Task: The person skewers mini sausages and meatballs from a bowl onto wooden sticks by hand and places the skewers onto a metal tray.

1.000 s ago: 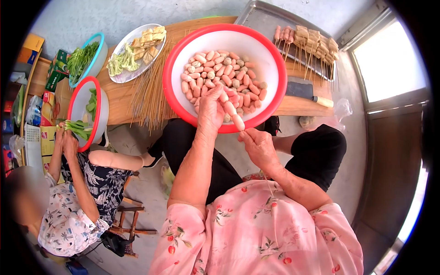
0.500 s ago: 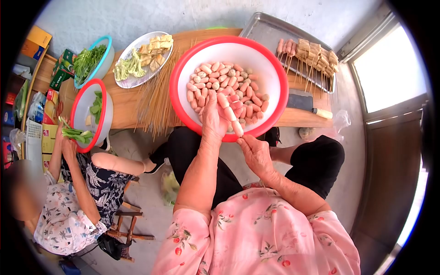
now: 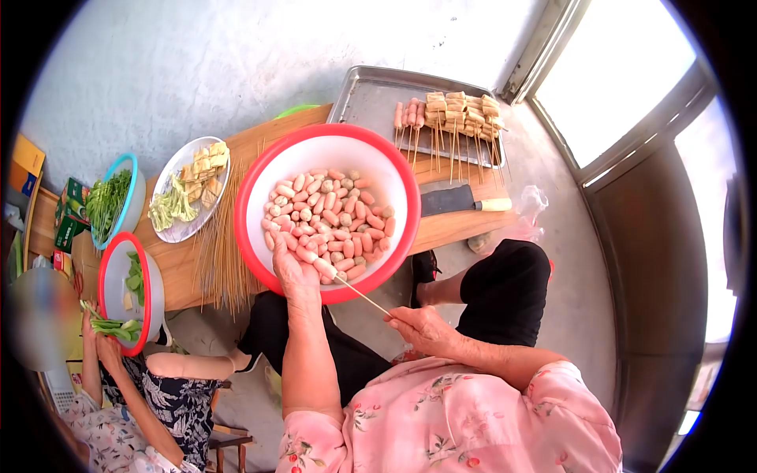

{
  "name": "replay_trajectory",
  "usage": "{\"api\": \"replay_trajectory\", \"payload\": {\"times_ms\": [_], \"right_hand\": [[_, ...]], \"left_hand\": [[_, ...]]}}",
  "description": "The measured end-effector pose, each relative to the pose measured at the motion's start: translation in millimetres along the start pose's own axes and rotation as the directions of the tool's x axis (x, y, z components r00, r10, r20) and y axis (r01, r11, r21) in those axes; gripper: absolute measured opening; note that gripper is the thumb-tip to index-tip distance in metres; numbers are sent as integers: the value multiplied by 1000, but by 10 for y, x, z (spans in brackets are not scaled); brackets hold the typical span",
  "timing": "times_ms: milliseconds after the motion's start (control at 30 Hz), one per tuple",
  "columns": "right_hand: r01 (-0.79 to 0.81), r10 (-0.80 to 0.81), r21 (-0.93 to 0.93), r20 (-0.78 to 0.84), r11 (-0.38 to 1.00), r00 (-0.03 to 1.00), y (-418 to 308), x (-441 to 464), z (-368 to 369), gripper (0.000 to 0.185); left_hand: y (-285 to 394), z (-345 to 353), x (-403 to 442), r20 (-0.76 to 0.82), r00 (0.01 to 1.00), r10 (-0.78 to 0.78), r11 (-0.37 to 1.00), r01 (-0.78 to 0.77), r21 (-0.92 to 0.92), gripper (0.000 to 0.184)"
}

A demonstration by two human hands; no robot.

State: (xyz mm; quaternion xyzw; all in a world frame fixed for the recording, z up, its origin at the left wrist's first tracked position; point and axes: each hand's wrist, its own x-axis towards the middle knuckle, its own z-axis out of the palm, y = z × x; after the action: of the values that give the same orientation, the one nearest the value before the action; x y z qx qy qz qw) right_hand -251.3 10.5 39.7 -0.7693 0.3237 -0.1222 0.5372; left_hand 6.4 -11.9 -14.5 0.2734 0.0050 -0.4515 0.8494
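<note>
My left hand [image 3: 296, 272] is at the near rim of a red-rimmed white basin [image 3: 407, 229], closed around small pink sausages [image 3: 324, 268] on a thin wooden skewer [image 3: 364, 296]. A bare length of the skewer runs from the lowest sausage to my right hand [image 3: 426, 327], which pinches its end over my lap. Many loose small sausages [image 3: 335, 209] fill the bottom of the basin, some of them mottled and greenish. How many sausages my left hand holds is partly hidden by its fingers.
A metal tray [image 3: 378, 91] bears finished sausage skewers [image 3: 410, 114] and tofu-skin skewers [image 3: 457, 114]. Nearby lie a cleaver [image 3: 447, 200], loose skewers [image 3: 221, 252] and an oval plate [image 3: 167, 229]. At left, a co-worker's hands [image 3: 106, 347] hold greens over another red-rimmed basin [image 3: 155, 292].
The view has turned right, so the table sits further left. My right hand has drawn away from my left, and a long bare stretch of skewer now shows between them.
</note>
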Motion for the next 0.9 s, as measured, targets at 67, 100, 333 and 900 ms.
{"api": "replay_trajectory", "payload": {"times_ms": [67, 100, 333, 900], "right_hand": [[-13, 14, -25, 49, 1000, 999, -26, -50, -91, 20], [128, -128, -15, -13, 992, 992, -9, -32, -77, 22], [-234, 252, 591, 54, 772, 966, -208, 179, -475, 26], [-144, 578, 759, -344, 635, 740, 403, 2531, -1601, 20]], "left_hand": [[-24, 84, -33, -84, 996, 25, 999, -22, 45, 36], [-10, 83, -19, 92, 996, -19, 999, 16, 32, 33], [-152, 100, -24, -24, 1000, -20, 944, 27, 330, 55], [-226, 35, 18, -177, 977, -122, 892, 186, 412, 28]]}}
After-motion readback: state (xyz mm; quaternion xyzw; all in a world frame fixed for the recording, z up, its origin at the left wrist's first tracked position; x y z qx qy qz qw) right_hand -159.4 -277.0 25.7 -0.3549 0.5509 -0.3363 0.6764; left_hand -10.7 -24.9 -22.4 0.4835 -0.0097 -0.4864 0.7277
